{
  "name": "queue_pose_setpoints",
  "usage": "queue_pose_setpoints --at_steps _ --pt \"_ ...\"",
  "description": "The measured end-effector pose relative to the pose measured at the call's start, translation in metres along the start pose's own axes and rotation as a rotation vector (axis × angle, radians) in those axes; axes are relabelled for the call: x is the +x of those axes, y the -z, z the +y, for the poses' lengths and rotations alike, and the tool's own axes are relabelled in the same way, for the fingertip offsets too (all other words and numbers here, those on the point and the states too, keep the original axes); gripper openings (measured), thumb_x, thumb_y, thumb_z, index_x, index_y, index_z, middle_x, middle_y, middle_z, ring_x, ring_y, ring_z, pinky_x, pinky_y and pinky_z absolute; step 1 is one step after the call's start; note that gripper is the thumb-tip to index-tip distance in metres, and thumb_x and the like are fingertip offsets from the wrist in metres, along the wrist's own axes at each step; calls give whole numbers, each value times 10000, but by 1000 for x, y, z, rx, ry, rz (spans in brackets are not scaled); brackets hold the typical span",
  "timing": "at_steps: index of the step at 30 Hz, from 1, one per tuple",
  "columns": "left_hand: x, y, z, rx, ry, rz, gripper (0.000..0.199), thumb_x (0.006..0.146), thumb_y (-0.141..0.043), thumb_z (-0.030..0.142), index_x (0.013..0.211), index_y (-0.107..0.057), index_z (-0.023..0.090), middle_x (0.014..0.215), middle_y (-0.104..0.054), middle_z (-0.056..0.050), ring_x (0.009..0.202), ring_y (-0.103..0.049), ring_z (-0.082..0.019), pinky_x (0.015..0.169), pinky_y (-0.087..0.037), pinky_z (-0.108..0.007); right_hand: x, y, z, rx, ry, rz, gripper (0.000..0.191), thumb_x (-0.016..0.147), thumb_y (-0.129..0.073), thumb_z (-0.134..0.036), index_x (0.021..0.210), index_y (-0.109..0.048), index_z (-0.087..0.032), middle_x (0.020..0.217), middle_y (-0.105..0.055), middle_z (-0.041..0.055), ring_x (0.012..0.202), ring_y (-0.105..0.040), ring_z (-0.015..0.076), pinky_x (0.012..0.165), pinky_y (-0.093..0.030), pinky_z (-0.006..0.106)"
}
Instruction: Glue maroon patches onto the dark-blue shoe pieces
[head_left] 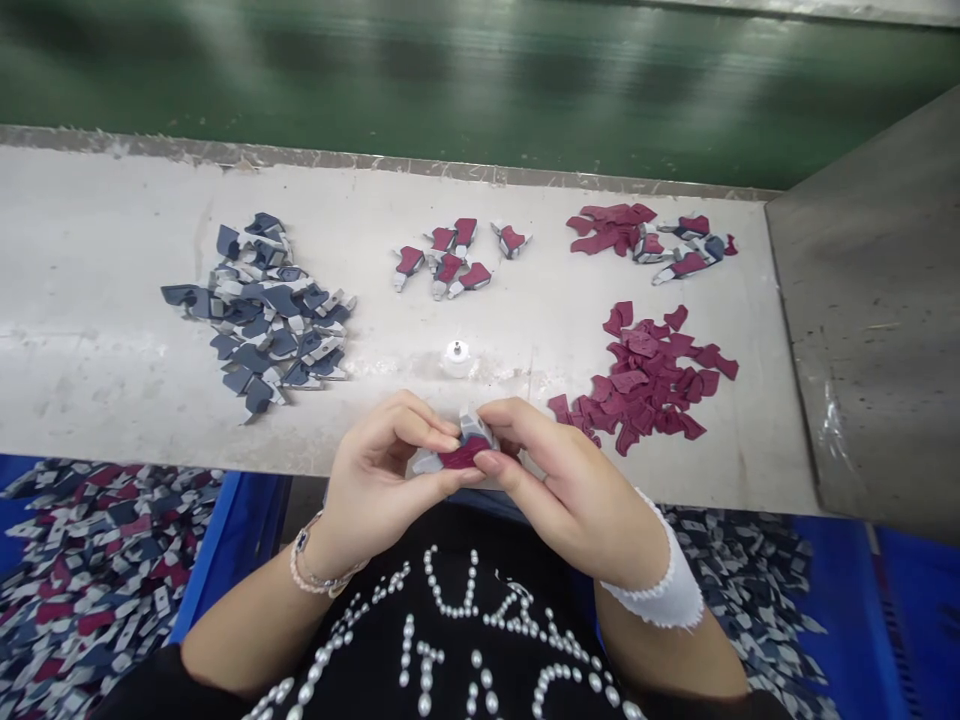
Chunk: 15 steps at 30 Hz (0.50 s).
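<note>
Between my two hands, just over the front edge of the bench, is a small grey and navy plastic part with a maroon piece [463, 454] on its face. My left hand [390, 455] pinches its left side between thumb and fingers. On the other side, the thumb and fingers of my right hand [551, 475] press on it, the thumb against the maroon piece. My fingers hide some of the part. Beyond my hands a small white fixture with a metal pin [457, 357] stands on the bench.
A heap of grey and navy parts [274, 320] lies left, a maroon pile [652, 375] right. Several maroon-faced parts [450, 262] sit at the back middle. Blue bins [232, 520] flank me below the bench [97, 330]. A metal panel [877, 300] rises right; a green belt [450, 90] runs behind.
</note>
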<state>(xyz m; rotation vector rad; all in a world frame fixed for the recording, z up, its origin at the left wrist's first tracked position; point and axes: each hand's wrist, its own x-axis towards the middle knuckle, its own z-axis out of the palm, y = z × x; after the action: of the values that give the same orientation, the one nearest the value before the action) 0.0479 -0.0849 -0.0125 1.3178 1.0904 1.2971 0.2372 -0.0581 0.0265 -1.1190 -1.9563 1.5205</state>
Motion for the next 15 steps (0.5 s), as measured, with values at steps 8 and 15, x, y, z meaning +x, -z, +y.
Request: queue_pose_setpoints --at_steps 8,15 --pt "-1 1 -7 145 65 -40 274 765 -789 99 972 -664 227 951 -683 -20 896 -687 -146 804 -618 -264 1 1 -2 -139 -29 83 99 1027 -466 -222 1106 -522 -201 880 -595 9 789 -571 166 727 -424 309" --pt "2 8 -5 391 78 -161 198 804 -773 186 976 -687 233 873 -735 -8 787 -702 -159 741 -596 -290 1 -1 -4 -311 -49 19 191 991 -503 -159 1173 -561 -167 996 -632 65 919 -583 225 791 -456 364"
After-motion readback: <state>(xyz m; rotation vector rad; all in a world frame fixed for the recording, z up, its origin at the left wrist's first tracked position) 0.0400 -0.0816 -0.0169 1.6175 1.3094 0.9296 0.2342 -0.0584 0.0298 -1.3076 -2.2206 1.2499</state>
